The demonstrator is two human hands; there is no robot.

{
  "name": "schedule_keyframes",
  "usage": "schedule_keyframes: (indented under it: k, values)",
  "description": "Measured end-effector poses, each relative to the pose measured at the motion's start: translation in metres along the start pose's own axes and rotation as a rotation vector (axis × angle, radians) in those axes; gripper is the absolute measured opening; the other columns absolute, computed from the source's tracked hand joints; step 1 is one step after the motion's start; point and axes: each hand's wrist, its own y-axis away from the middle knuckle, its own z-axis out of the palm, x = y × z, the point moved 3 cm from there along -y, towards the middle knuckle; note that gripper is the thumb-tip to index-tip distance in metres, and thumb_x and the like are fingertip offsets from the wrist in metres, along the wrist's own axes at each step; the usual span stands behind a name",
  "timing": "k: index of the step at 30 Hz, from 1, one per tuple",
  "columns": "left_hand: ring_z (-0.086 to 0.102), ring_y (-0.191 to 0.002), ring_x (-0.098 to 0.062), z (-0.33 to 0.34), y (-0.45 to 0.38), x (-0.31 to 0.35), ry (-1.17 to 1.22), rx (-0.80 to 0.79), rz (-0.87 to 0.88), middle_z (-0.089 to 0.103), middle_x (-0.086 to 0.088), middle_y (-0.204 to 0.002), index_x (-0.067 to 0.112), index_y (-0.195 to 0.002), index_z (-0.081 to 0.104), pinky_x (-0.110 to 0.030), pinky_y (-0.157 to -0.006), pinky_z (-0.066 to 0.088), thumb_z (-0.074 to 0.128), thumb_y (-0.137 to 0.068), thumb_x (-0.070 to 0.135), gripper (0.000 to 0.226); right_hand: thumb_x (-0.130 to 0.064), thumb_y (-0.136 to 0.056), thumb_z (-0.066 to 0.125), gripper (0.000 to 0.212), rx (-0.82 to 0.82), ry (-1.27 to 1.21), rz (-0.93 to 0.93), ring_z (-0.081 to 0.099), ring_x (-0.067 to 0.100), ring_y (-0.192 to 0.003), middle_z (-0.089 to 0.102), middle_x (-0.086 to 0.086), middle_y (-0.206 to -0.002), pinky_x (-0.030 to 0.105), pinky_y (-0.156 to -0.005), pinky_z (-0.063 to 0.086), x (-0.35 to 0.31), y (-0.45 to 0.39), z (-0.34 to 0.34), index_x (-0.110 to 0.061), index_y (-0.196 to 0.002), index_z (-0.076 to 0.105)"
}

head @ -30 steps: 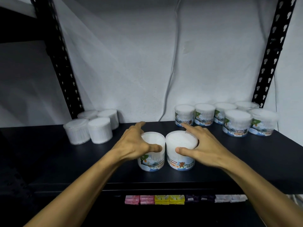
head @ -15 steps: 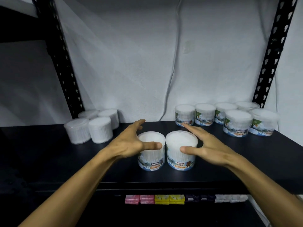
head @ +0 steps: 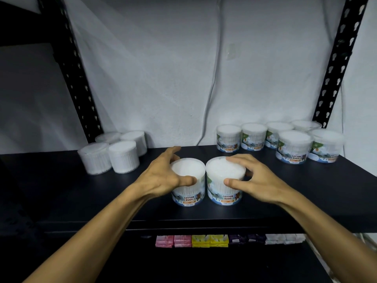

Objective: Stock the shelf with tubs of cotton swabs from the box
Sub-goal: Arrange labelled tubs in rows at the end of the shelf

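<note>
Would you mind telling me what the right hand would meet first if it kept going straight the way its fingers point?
The right hand already grips the right front tub, fingers pointing left. Going on, that tub would probably press against the left front tub beside it, held by the left hand.

Shop stockroom: black slotted shelving (head: 336, 64), rows of tubs (head: 254, 136)

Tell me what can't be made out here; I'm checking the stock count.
Head view only:
- Box: out of frame.
- Left tub: far side hidden by the left hand.
- Right tub: right side hidden by the right hand.
- Right rear tubs: overlapping, count uncertain.
- Coloured packs below: too small to identify.
</note>
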Motion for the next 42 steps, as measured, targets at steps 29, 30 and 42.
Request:
schedule_keyframes:
  k: [29,30,42]
  values:
    - [0.048,-0.115,-0.009,-0.003,-0.008,-0.007,-0.071,-0.147,0.037,0.042,0.014,-0.135,0.033,-0.131,0.054,-0.021,-0.092,0.042,0.081,-0.072,0.042,0.065,-0.058,-0.061,0.071,0.077,-0.14,-0.072,-0.081,0.04,-0.001,-0.127,0.042,-0.026,-0.129,0.036,-0.111,0.035,0.016,-0.011,-0.005,-0.028,-0.13,0.055]
    - [0.048,-0.115,-0.009,-0.003,-0.007,-0.007,-0.068,-0.149,0.044,0.042,0.013,-0.135,0.033,-0.132,0.053,-0.023,-0.094,0.043,0.081,-0.072,0.043,0.066,-0.058,-0.062,0.07,0.077,-0.143,-0.074,-0.083,0.04,-0.002,-0.128,0.041,-0.025,-0.13,0.036,-0.112,0.034,0.016,-0.01,-0.005,-0.029,-0.131,0.055]
    - [0.057,-0.114,0.001,0.007,0.022,-0.035,0.064,0.017,0.101,0.057,0.013,-0.131,0.038,-0.133,0.053,-0.025,-0.097,0.05,0.084,-0.066,0.047,0.074,-0.045,-0.071,0.076,0.071,0.021,0.089,-0.081,0.047,0.004,-0.12,0.044,-0.015,-0.131,0.023,-0.09,0.051,0.009,0.021,-0.004,-0.042,-0.135,0.046]
